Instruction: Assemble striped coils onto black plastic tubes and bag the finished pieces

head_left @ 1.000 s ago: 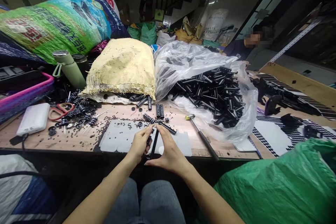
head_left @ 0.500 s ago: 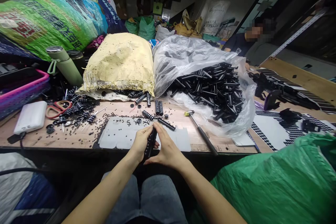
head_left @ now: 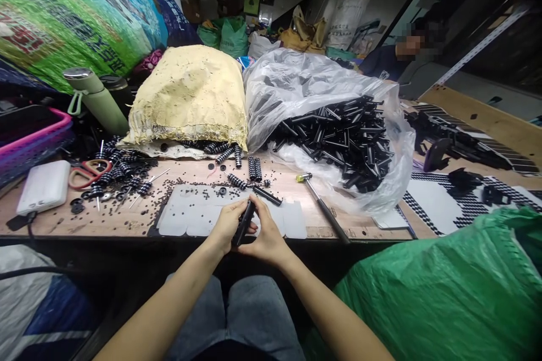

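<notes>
A slim black plastic piece (head_left: 243, 225) is held at a slant over the table's front edge, between my two hands. My left hand (head_left: 226, 227) is closed around its left side. My right hand (head_left: 267, 237) touches it from the right, fingertips at the upper end and thumb near the lower end. Just beyond lies a similar black tube (head_left: 267, 196) on a pale plastic sheet (head_left: 182, 217). Near that tube are rods strung with small black rings (head_left: 236, 181) and a pair of ringed rolls (head_left: 254, 168).
A hammer (head_left: 324, 211) lies right of the sheet. A clear bag (head_left: 296, 82) spills black tubes (head_left: 339, 141); a yellow sack (head_left: 190, 96) stands beside it. Scissors (head_left: 90, 174), a white box (head_left: 43, 187) and scattered rings are at left. A green sack (head_left: 444, 282) is at right; a person (head_left: 383, 62) sits beyond.
The black piece has turned in my hands: a row of small marks or holes faced me before, and now a smooth side does. My right thumb has moved in closer to its lower end.
</notes>
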Tool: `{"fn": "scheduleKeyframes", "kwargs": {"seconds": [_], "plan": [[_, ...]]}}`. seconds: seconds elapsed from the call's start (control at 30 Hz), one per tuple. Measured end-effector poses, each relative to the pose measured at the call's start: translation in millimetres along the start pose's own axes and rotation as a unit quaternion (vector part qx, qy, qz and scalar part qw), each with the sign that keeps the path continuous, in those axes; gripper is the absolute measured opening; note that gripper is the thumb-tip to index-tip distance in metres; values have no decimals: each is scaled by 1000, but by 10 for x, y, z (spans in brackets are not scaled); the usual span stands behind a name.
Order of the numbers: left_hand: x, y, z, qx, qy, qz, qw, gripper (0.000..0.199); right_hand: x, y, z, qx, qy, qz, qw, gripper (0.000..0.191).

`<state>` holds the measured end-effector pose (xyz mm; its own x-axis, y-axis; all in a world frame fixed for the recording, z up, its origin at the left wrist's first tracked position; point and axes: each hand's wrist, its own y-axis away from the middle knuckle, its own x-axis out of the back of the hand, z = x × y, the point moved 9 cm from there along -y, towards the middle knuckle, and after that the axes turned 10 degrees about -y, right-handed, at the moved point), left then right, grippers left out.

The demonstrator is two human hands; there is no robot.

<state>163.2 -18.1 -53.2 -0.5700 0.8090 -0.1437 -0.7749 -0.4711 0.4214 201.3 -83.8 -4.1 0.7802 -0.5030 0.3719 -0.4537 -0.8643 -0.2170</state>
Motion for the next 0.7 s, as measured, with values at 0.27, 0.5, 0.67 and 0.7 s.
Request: {"fn": "scheduleKeyframes", "kwargs": {"seconds": [0.27, 0.5, 0.67, 0.7], "plan": [[-158, 70, 159, -366, -532, 81, 760, 41, 242, 68, 406, -16, 170, 46, 984, 81], [-142, 106, 129, -417, -702, 72, 573, 44, 1827, 555, 832, -287, 442, 212, 823, 28], [-162, 161, 167, -415, -720, 91, 548, 42, 1450, 741, 652, -255, 357, 153, 885, 28], [-161, 166, 168, -415, -720, 93, 548, 42, 1291, 791, 573, -235, 320, 145, 906, 31]]}}
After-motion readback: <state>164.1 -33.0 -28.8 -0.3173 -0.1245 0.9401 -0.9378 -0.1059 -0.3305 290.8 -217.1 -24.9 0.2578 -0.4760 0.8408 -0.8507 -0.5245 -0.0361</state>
